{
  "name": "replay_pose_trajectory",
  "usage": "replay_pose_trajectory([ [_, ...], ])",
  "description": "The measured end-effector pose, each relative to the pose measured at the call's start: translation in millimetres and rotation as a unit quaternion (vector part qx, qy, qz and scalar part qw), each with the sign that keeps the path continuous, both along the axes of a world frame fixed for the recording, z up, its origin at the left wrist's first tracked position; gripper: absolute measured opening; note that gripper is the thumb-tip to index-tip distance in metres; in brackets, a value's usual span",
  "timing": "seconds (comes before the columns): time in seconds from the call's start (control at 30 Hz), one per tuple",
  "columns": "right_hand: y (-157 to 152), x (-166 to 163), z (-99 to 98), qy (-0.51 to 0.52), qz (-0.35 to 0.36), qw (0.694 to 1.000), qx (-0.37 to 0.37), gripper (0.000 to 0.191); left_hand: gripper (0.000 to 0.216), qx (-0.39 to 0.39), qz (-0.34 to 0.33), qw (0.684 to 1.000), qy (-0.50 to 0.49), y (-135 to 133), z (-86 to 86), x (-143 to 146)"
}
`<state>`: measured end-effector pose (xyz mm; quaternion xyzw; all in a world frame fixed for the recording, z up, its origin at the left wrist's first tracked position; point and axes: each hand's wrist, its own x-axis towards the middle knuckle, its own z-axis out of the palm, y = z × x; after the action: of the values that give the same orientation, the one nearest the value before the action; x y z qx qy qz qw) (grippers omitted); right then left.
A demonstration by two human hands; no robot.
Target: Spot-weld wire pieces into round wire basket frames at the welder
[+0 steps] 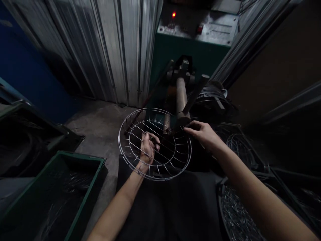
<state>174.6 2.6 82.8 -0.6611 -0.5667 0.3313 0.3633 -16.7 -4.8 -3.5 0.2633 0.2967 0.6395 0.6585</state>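
A round, shallow wire basket (154,178) lies in front of me, with two rings joined by short wires and parallel wires across its middle. My left hand (149,147) is at those middle wires, its fingers curled closed; what lies inside the curl is hidden. My right hand (200,132) pinches at the basket's far right edge, thumb and fingertip together beside a short wire end. Right by those fingertips, the dark tip of a thick metal machine arm (181,97) reaches the basket's edge.
A green machine body (165,50) with a lit red lamp (174,14) stands ahead. A green bin (94,182) sits at left, near corrugated metal sheets (132,50). At right, a container holds many short metal pieces (235,214), near wire coils (238,147).
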Motion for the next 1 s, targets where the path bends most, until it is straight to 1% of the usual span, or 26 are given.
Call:
replay_pose_trajectory([
  [0.1,7.7,1.1,-6.9,0.026,0.003,1.000,0.004,0.029,0.031,0.002,0.023,1.000,0.011,5.1,1.3,0.3],
  [0.2,16.0,3.6,-12.5,0.054,-0.006,0.998,0.009,0.030,0.032,0.008,0.024,0.999,0.023,11.6,1.5,1.9],
  [0.4,27.3,4.3,-13.7,0.062,-0.004,0.998,-0.001,0.033,0.033,0.015,0.024,0.999,0.025,14.5,-5.7,1.8],
  [0.5,25.2,2.2,-10.3,0.052,-0.001,0.999,-0.001,0.035,0.033,0.016,0.003,1.000,0.008,13.3,-10.0,-3.0],
  [0.57,18.3,1.4,-6.7,0.041,0.003,0.999,0.010,0.035,0.033,0.022,-0.020,1.000,-0.004,11.9,-11.5,-6.0],
  [0.63,7.6,1.3,-2.7,0.012,0.002,1.000,0.020,0.034,0.032,0.026,-0.030,0.999,-0.005,8.8,-11.8,-6.8],
  [0.73,-7.1,2.2,1.2,-0.047,-0.006,0.999,0.018,0.030,0.028,0.029,0.002,1.000,0.005,1.9,-11.2,-3.1],
  [0.8,-9.6,3.0,0.8,-0.061,-0.004,0.998,0.012,0.028,0.027,0.033,0.032,0.999,0.004,0.0,-10.6,0.3],
  [0.9,-0.6,2.9,-3.3,-0.014,0.006,1.000,0.005,0.030,0.028,0.036,0.046,0.998,0.001,5.3,-9.1,2.8],
  [1.0,13.2,1.3,-6.4,0.038,-0.005,0.999,0.001,0.033,0.030,0.035,0.045,0.998,0.005,15.1,-6.6,2.8],
])
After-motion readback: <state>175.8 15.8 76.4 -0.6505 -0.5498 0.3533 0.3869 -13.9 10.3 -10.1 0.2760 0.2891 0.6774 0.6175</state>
